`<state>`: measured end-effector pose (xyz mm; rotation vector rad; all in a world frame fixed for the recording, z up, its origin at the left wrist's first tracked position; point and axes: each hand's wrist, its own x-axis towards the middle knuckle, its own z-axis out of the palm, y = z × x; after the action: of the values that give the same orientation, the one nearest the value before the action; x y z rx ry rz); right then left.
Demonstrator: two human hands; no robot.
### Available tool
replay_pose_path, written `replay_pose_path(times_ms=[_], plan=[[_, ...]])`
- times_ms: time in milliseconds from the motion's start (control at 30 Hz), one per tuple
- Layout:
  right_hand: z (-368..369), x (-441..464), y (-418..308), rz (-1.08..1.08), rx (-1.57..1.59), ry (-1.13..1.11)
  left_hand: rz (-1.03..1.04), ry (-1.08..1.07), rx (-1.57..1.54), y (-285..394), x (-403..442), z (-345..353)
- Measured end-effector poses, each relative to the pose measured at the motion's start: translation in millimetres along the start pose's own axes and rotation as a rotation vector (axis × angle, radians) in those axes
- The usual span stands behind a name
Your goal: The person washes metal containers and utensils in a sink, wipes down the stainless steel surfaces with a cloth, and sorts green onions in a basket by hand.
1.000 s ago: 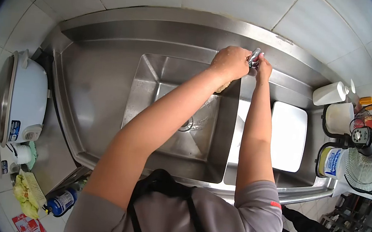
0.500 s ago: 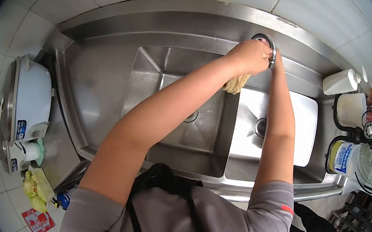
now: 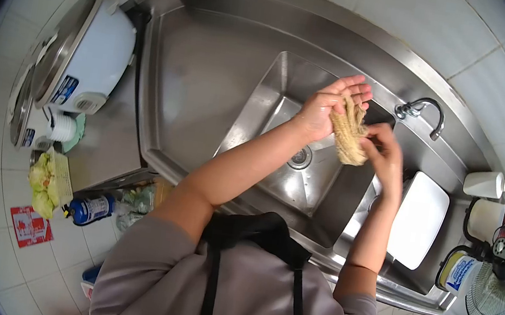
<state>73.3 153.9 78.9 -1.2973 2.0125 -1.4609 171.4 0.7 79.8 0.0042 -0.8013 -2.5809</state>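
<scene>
A folded, tan, knitted-looking cloth [image 3: 349, 138] is held up over the left sink basin [image 3: 277, 167]. My left hand [image 3: 326, 110] lies palm up under its upper end, thumb pressed over the cloth and fingers stretched out beyond it. At the cloth's right edge, my right hand [image 3: 386, 159] has its fingers and thumb curled onto the fabric, slightly blurred. To the right of both hands is a curved metal faucet [image 3: 428, 107] on the back ledge.
A white rectangular tray or lid [image 3: 419, 221] leans in the right basin. White bottle [image 3: 484, 184], tubs and a fan [image 3: 498, 292] stand at the right. Rice cookers [image 3: 91, 50] line the left, with leafy greens [image 3: 45, 181] and a blue fire extinguisher [image 3: 91, 208] below.
Both hands have left the faucet and come over the left basin with the cloth, which my left hand now presents palm up. My view has turned and shifted left.
</scene>
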Motion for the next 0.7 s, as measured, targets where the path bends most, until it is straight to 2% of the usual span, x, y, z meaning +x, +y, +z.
replay_pose_path(times_ms=[33,133,167,233,267,367,433,467,567,633,667,700], plan=[[20.0,0.9,13.9,-0.007,0.016,-0.114,-0.004,-0.006,0.054,13.9,-12.0,-6.4],[56.0,6.8,-9.8,0.132,0.376,-0.030,-0.059,-0.041,0.290,59.3,-54.8,-38.9],[60.9,11.6,-17.3,0.143,0.471,0.080,-0.090,-0.017,0.403,74.3,-72.4,-49.8],[72.3,22.8,-45.0,0.100,0.934,0.189,-0.163,0.043,0.624,98.2,-104.7,-65.2],[76.9,25.8,-48.0,0.131,1.034,0.159,-0.198,0.083,0.727,105.8,-118.7,-71.9],[107.5,32.9,-67.4,0.136,0.981,0.175,-0.472,0.044,1.214,132.4,-149.0,-95.8],[132.9,37.0,-82.1,0.041,0.948,0.144,-0.412,0.162,1.166,146.7,-168.4,-88.6],[142.6,39.2,-85.0,0.056,0.830,0.098,-0.380,0.220,1.141,150.5,-176.2,-84.3],[171.4,38.3,-103.6,0.076,0.488,-0.089,-0.088,0.225,0.460,152.3,-194.5,-77.0],[184.6,37.4,-111.1,0.134,0.263,-0.199,-0.057,0.296,0.335,155.6,-193.0,-69.7],[195.6,39.1,-96.6,0.027,0.106,-0.101,-0.023,0.352,0.278,153.7,-190.0,-76.3],[203.2,37.8,-90.6,0.168,0.088,-0.146,0.009,0.408,0.217,151.9,-187.6,-82.8]])
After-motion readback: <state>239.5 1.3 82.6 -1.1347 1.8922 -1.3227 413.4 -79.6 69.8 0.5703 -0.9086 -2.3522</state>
